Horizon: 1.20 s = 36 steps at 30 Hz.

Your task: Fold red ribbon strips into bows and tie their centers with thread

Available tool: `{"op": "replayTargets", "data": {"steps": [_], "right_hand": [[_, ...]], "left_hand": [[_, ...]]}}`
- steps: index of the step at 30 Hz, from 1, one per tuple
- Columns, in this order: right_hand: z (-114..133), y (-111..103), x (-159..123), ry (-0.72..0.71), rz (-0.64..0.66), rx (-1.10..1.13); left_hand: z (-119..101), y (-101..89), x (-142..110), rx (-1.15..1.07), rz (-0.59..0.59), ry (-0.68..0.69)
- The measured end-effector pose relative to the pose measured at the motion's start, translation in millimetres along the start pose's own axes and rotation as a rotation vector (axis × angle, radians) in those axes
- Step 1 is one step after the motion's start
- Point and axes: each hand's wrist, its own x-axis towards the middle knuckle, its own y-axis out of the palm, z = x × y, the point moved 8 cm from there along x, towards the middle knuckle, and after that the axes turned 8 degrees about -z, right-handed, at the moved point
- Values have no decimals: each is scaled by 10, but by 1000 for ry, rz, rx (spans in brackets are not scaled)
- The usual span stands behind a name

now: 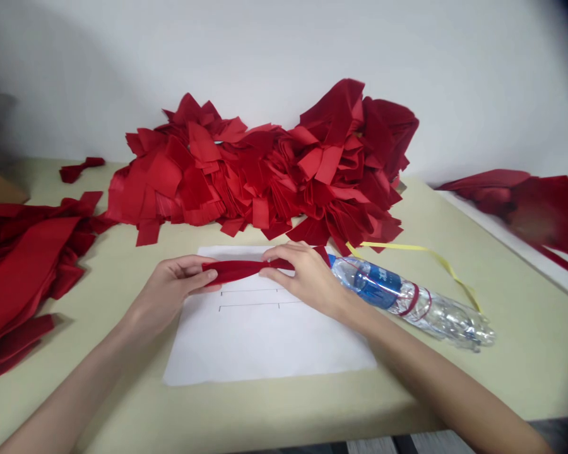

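A red velvet ribbon (239,270) is stretched between my two hands, just above the white paper sheet (265,353). The left end is pinched between the thumb and fingers of my left hand (170,284). Near the ribbon's gathered middle, my right hand (307,274) grips it with thumb and forefinger; its right end pokes out behind the knuckles. Printed on the paper below are thin lines with short end ticks, partly covered by my right hand.
A large heap of red ribbon pieces (246,170) lies against the wall. More red ribbon strips (33,265) lie at left, with a small bow-shaped piece (80,168) behind. A plastic bottle (435,312) with a yellow ribbon (423,252) lies at right, before another red pile (539,208).
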Motion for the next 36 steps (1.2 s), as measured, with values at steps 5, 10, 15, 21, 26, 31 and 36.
{"op": "replayTargets", "data": {"steps": [5,10,15,21,26,31,36], "right_hand": [[122,-71,-5,-113,-24,-50],[101,-157,-6,-77,-88,-60],[93,-186,-10,1,-109,61],[53,-149,17,134,-53,251],[-45,-109,18,289,-43,390],[-41,-124,13,261,-76,372],[113,-174,-15,38,-127,232]], "left_hand": [[-49,-46,19,31,-15,113],[-68,-93,29,61,-43,173],[-145,-98,-7,98,-52,216],[-224,-84,-47,164,-73,288],[-192,-54,-51,36,-61,265],[-188,-56,-57,-27,-69,234],[-133,-58,-26,-160,-45,134]]}}
